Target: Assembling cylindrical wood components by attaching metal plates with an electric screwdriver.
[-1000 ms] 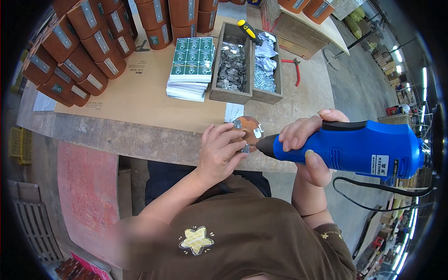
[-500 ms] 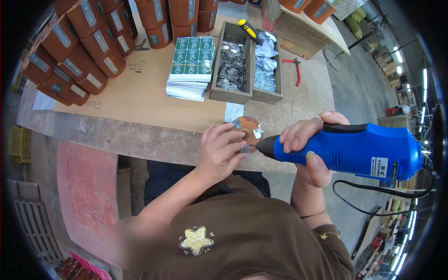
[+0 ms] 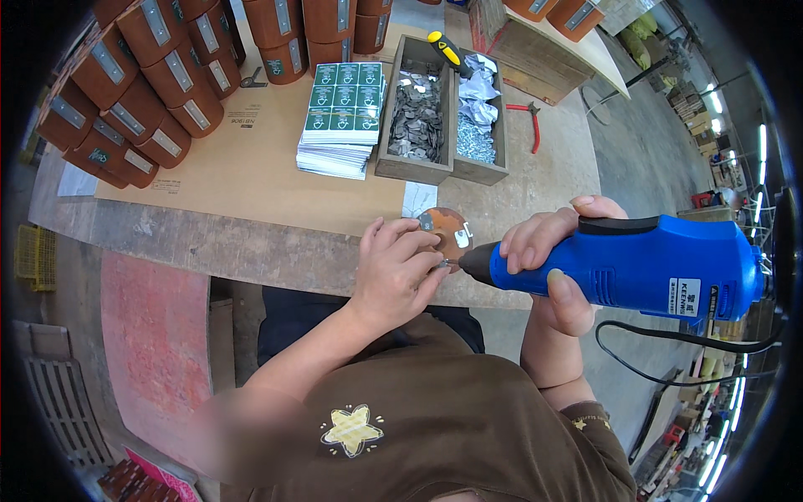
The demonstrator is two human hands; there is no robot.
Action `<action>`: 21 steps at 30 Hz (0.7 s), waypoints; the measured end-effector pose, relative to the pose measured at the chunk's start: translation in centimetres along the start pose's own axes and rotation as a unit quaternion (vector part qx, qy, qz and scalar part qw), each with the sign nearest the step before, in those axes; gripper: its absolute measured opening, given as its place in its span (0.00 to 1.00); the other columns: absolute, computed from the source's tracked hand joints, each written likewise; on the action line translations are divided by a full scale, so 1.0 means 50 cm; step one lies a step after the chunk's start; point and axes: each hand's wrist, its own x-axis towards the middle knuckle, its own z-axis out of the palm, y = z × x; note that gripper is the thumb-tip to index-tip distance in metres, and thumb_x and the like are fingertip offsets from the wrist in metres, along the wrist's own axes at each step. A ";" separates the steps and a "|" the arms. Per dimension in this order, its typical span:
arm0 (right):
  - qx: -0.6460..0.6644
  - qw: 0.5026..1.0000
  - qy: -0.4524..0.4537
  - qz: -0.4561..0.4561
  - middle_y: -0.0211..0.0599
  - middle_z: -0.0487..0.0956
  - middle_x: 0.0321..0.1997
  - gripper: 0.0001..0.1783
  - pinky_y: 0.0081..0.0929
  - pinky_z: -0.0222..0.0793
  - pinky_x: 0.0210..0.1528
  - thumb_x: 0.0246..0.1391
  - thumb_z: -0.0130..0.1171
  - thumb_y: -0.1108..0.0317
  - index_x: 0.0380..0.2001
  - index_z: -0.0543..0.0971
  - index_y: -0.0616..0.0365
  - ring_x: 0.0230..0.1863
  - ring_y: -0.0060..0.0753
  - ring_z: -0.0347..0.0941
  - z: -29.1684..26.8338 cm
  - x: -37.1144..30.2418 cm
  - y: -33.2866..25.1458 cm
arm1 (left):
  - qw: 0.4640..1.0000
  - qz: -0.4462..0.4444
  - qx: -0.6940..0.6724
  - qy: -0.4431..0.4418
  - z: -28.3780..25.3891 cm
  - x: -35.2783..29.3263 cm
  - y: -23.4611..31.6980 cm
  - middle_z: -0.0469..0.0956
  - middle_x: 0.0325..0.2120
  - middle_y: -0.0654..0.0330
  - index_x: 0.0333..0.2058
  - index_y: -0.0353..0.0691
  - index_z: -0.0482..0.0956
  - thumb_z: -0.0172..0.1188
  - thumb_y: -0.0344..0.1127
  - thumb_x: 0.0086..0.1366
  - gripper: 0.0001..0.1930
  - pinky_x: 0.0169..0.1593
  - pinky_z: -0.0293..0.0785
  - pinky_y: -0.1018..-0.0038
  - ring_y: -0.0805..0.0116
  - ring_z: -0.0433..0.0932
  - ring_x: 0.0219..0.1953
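Observation:
My right hand [image 3: 552, 251] is wrapped around a blue electric screwdriver [image 3: 652, 268] held level, its dark nose pointing left. The bit meets a small grey metal piece [image 3: 444, 263] that my left hand [image 3: 396, 266] pinches between thumb and fingers. Just beyond lies a round terracotta-coloured piece [image 3: 454, 227], with a dark hole and light and grey metal bits on its face. My left fingers rest against its left side and hide part of it. The screw, if any, is too small to make out.
Behind stand two joined wooden trays [image 3: 415, 172] of metal clips and screws, a yellow-black screwdriver [image 3: 449, 53] lying across them. Left of these are a stack of green-white cards [image 3: 341, 117] and piled terracotta pots [image 3: 138, 92]. Red-handled pliers [image 3: 534, 130] lie right. A black cable [image 3: 669, 336] hangs below the tool.
My left thumb and fingertips have shifted slightly at the small metal piece, which now shows less. The blue screwdriver stays almost in place.

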 end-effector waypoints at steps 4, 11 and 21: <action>-0.037 0.999 -0.015 -0.012 0.37 0.69 0.21 0.32 0.29 0.67 0.30 0.40 0.57 0.70 0.48 0.55 0.61 0.23 0.30 0.68 0.005 0.006 0.004 | 0.999 -0.015 0.031 0.005 0.007 0.001 0.009 0.75 0.31 0.64 0.21 0.41 0.76 0.62 0.30 0.41 0.06 0.46 0.58 0.60 0.58 0.68 0.43; -0.042 0.999 0.005 0.017 0.37 0.68 0.21 0.31 0.29 0.66 0.28 0.41 0.57 0.66 0.48 0.55 0.62 0.21 0.31 0.67 0.014 0.018 0.007 | 1.000 -0.016 0.022 0.015 0.016 0.000 0.010 0.75 0.29 0.63 0.21 0.40 0.76 0.61 0.28 0.41 0.05 0.45 0.60 0.61 0.55 0.67 0.42; -0.040 0.999 0.012 0.025 0.37 0.68 0.21 0.29 0.29 0.66 0.28 0.41 0.57 0.67 0.45 0.56 0.61 0.21 0.30 0.67 0.017 0.016 0.006 | 1.000 0.001 -0.011 0.029 0.023 -0.002 0.002 0.75 0.26 0.62 0.20 0.38 0.75 0.60 0.25 0.41 0.05 0.47 0.64 0.62 0.55 0.69 0.38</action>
